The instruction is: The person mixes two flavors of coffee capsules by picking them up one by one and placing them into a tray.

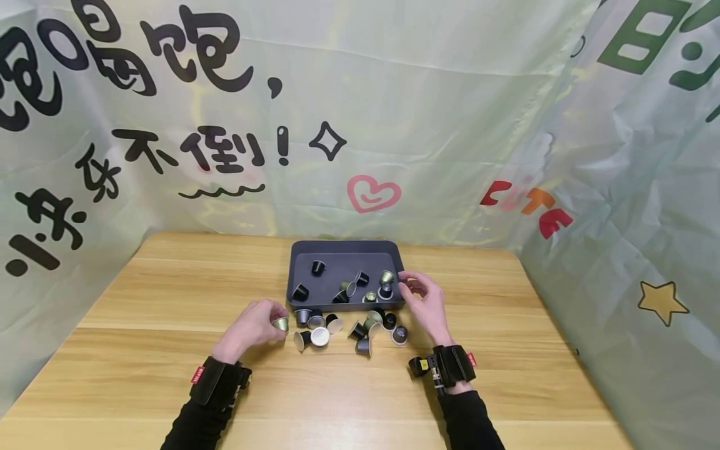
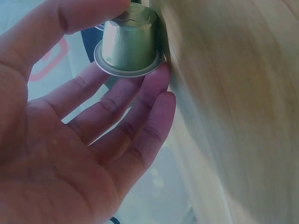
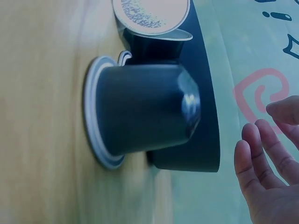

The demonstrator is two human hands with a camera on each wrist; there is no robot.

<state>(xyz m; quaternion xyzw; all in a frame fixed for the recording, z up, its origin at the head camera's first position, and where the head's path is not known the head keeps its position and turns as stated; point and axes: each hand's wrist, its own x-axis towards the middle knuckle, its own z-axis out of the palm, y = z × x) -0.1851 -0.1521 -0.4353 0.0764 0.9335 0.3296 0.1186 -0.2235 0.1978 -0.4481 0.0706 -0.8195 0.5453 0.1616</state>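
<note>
My left hand (image 1: 254, 326) pinches a pale green coffee capsule (image 2: 131, 44) between thumb and fingers, its wide rim facing down in the left wrist view. This hand is just left of a loose group of capsules, close above the wooden table. My right hand (image 1: 425, 307) hovers by the right edge of a dark grey tray (image 1: 345, 245), fingers bent loosely with nothing visible between them. Near it in the tray are a green capsule (image 1: 387, 276) and a dark capsule (image 1: 385, 291). A dark capsule (image 3: 147, 109) standing on its rim fills the middle of the right wrist view.
Several dark and green capsules lie inside the tray. In front of it on the table (image 1: 337, 400) are more, including a white-lidded capsule (image 1: 320, 337) and a grey one (image 1: 363, 347). A printed cloth (image 1: 450, 125) hangs behind the table and along both sides.
</note>
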